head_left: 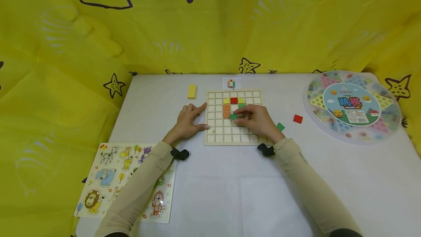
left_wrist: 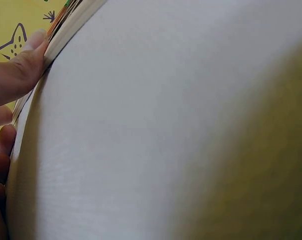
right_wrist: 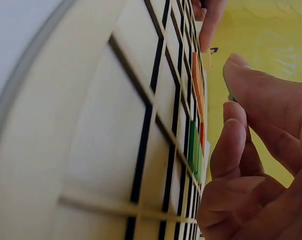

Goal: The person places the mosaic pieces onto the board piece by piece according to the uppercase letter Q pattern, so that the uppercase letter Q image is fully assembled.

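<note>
A wooden grid board lies on the white table. Orange tiles, a red tile, small yellow pieces and green tiles sit in its squares. Over the board, my right hand pinches a small green tile between thumb and fingers; in the right wrist view only its thin edge shows. At the board's left side, thumb and index finger of my left hand touch the rim. The left wrist view has the thumb against that edge, other fingers bent loosely below.
Behind the board lies a pattern card, with a yellow block to its left. A loose green piece and red tile lie to the right. Beyond them is a round game box; an animal puzzle occupies the front left.
</note>
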`<state>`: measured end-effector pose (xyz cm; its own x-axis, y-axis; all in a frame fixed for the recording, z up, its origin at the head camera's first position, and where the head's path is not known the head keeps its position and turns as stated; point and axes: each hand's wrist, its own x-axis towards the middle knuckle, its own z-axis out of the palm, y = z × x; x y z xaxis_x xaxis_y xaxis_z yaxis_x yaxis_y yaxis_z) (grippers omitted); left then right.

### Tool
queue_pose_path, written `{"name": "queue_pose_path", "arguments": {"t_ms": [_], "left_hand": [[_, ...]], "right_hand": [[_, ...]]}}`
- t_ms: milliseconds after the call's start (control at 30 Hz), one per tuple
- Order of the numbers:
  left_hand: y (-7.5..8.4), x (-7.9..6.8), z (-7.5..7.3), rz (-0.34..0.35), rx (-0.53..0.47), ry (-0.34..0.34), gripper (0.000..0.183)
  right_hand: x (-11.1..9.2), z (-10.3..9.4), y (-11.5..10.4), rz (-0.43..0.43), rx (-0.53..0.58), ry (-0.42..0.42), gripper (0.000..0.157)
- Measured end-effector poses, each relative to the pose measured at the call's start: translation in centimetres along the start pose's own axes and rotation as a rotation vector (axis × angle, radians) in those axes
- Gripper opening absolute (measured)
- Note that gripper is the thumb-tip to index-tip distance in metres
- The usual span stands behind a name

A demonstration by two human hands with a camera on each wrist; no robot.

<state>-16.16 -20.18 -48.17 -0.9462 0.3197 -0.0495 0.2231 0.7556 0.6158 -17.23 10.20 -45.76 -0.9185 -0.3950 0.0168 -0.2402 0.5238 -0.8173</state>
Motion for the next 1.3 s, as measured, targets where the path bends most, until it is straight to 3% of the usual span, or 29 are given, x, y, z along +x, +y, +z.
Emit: {"name": "queue_pose_path", "arguments": {"t_ms": [500, 1300], "left_hand": [[-0.2, 0.0, 0.1, -0.014, 0.005, -0.006, 0.092], [0.0, 0.1, 0.1, -0.019, 0.007, -0.005, 0.093]], "right_hand": [[0.6, 1.7, -0.8, 0.011, -0.087, -0.061, 0.023], [1.0, 2.0, -1.3, 0.051, -0.158, -0.085, 0.022]]}}
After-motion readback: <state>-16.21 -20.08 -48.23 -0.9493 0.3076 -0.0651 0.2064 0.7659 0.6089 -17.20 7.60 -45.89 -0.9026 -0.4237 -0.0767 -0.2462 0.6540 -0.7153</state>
